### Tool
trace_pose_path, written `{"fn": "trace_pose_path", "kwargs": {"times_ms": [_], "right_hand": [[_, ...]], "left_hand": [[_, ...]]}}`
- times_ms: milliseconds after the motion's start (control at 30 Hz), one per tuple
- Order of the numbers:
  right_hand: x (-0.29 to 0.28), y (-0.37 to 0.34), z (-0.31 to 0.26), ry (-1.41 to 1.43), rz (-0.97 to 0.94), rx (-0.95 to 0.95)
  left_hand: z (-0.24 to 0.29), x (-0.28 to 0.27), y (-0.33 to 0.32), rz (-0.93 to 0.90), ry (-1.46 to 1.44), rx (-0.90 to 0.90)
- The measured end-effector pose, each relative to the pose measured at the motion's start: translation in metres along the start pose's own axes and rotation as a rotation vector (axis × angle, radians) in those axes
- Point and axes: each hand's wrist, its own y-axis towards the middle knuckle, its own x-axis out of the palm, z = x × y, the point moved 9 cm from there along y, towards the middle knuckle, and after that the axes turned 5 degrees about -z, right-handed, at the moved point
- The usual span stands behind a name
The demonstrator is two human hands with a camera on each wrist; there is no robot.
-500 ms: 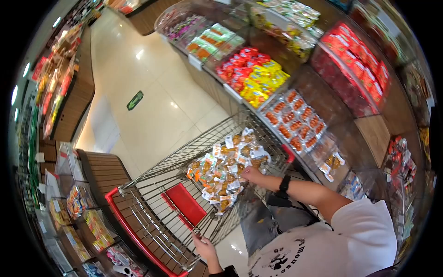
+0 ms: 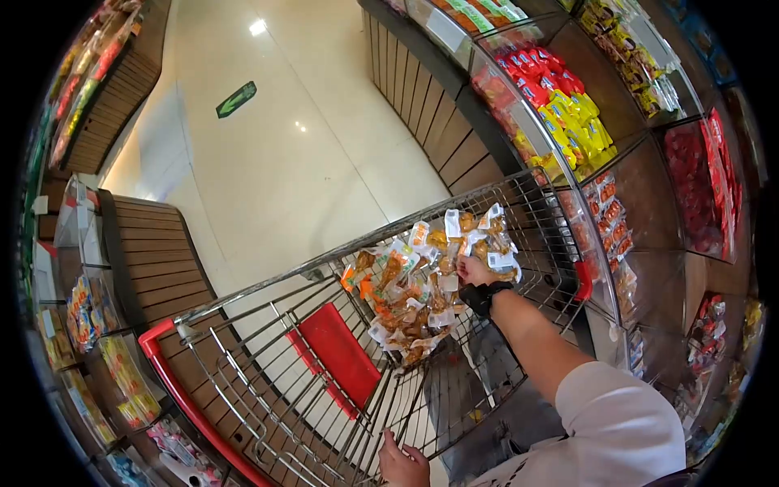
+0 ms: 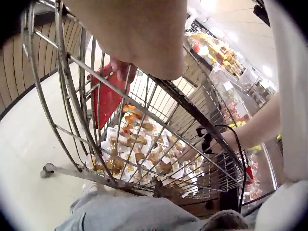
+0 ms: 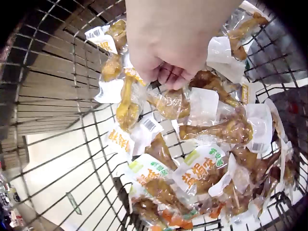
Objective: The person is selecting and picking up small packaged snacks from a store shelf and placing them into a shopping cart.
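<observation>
Many packets [image 2: 434, 296] lie toward the cart's [image 2: 337, 353] right end, mesh [image 2: 531, 215] seemingly containing them, the right hand [image 2: 471, 270] curled over one, grip unclear, the near left hand [image 2: 403, 464] loose and empty.

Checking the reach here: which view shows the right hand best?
Right wrist: the right hand is large there, curled fingers visible at the drumstick packets. The head view shows it small, from above; left wrist only partly, through the wire cart.

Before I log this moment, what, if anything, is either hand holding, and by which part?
The right hand has fingers curled at a packaged drumstick; whether they grip it, and where, cannot be told. The left hand holds nothing visible.
</observation>
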Motion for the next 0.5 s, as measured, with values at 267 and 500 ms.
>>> {"fn": "trace_pose_path", "kwargs": {"times_ms": [267,500], "right_hand": [[0.087,-0.190,-0.146,0.002,-0.018,-0.395],[0.163,-0.464,-0.248,-1.170,-0.553,-1.162]], "left_hand": [[0.007,-0.001,-0.010,0.223,-0.140,0.320],[0.159,-0.025,-0.001,-0.638,-1.690,0.322]]}}
